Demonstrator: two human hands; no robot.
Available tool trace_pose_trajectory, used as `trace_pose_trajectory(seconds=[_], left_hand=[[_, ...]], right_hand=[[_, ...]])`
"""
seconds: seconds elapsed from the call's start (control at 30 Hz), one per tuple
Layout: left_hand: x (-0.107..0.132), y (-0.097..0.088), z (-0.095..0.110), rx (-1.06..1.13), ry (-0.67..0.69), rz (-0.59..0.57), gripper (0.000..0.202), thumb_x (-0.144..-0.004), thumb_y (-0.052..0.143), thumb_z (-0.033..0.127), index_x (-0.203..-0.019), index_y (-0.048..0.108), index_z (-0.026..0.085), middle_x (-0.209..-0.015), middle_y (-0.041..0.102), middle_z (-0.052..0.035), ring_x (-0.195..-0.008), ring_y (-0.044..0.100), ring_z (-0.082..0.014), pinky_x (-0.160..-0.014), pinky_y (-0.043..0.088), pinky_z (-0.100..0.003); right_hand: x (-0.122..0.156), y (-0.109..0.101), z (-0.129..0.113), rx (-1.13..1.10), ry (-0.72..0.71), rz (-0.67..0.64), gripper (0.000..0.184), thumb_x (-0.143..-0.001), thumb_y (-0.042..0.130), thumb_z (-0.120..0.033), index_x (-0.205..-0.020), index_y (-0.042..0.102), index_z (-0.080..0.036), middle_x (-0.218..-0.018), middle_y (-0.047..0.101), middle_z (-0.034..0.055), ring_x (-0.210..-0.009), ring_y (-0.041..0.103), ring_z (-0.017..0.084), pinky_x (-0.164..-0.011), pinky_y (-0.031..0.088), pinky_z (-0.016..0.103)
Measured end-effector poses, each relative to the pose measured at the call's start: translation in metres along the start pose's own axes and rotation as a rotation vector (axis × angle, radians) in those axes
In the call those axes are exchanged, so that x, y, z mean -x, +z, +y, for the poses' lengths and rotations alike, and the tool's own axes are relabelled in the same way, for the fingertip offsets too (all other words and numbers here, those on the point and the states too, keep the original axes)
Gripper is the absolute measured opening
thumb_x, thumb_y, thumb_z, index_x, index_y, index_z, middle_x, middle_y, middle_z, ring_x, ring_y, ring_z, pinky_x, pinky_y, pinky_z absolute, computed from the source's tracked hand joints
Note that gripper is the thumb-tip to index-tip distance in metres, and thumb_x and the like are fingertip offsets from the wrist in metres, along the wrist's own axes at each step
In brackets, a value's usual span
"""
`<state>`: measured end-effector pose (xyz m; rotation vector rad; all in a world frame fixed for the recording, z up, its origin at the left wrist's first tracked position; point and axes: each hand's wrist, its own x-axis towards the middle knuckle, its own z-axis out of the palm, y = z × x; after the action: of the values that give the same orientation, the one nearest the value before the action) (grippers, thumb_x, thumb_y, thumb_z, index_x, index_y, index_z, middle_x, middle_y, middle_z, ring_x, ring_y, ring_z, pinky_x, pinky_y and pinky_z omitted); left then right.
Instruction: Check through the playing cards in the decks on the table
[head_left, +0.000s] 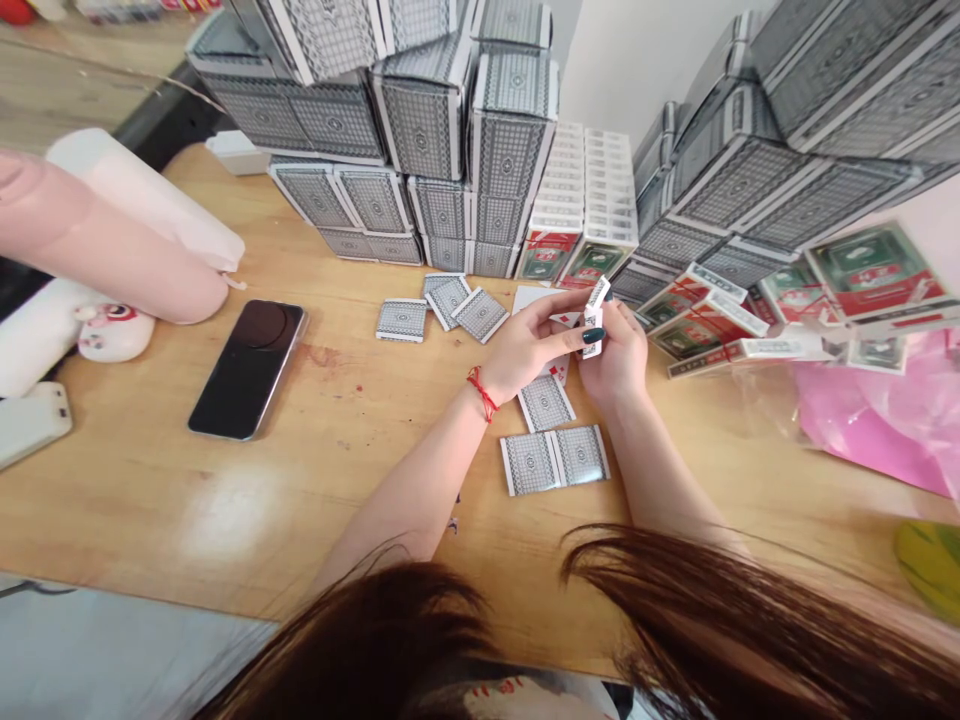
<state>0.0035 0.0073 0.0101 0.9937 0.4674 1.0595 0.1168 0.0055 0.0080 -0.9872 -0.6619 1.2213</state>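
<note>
One slim card deck [594,318] stands upright in the right grip [615,355], which closes narrowly around it above the desk [225,520]. The left grip [529,340], red thread [482,392] at its wrist, reaches across with fingertips [579,335] on the deck's side; whether it bears any weight cannot be told. Loose decks [553,460] lie just below. The held deck looks light, stiff and slick, best pinched by its long edges, not its corners

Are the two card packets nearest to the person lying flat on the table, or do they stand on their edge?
They are lying flat: the two grey-patterned card packets rest side by side on the wooden table, with their broad patterned faces up.
</note>
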Motion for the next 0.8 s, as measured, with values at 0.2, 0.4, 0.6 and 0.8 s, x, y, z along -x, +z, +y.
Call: trace_pose_trajectory(seconds=[0.2, 0.4, 0.6, 0.8], left_hand=[[0.0006, -0.0003, 0.0015, 0.004, -0.008, -0.002, 0.044, -0.068, 0.068, 0.028, -0.110, 0.058, 0.023, -0.110, 0.060, -0.0055, -0.102, 0.056, -0.0212, -0.091, 0.040, -0.038], [0.0005, -0.0018, 0.0002, 0.021, -0.018, 0.005, 0.044, -0.066, 0.070, 0.028, -0.108, 0.058, 0.023, -0.107, 0.062, -0.0053, -0.100, 0.056, -0.0200, -0.089, 0.042, -0.036], [-0.0004, -0.0033, -0.0003, 0.011, -0.017, 0.013, 0.045, -0.065, 0.070, 0.027, -0.108, 0.057, 0.023, -0.107, 0.060, -0.0056, -0.093, 0.059, -0.0177, -0.086, 0.044, -0.035], [0.0006, 0.0003, 0.0031, -0.028, -0.005, 0.026, 0.050, -0.064, 0.071, 0.025, -0.111, 0.054, 0.024, -0.107, 0.057, -0.0044, -0.081, 0.059, -0.0129, -0.078, 0.047, -0.032]], right_hand=[[-0.0002, -0.0012, 0.0002, -0.010, 0.022, -0.004, 0.025, -0.071, 0.064, -0.028, -0.060, 0.043, -0.019, -0.054, 0.044, -0.0075, -0.044, 0.042, 0.006, -0.042, 0.036, 0.020], [0.0008, -0.0015, -0.0010, -0.008, 0.030, -0.055, 0.027, -0.071, 0.064, -0.027, -0.057, 0.042, -0.019, -0.053, 0.043, -0.0070, -0.044, 0.042, 0.006, -0.042, 0.036, 0.020], [0.0017, -0.0013, -0.0007, 0.010, 0.026, -0.067, 0.026, -0.071, 0.063, -0.028, -0.057, 0.044, -0.019, -0.052, 0.043, -0.0069, -0.043, 0.041, 0.006, -0.042, 0.036, 0.020], [0.0008, -0.0012, 0.0001, 0.021, 0.019, -0.066, 0.024, -0.070, 0.065, -0.028, -0.059, 0.045, -0.019, -0.051, 0.043, -0.0076, -0.044, 0.042, 0.006, -0.043, 0.037, 0.020]])
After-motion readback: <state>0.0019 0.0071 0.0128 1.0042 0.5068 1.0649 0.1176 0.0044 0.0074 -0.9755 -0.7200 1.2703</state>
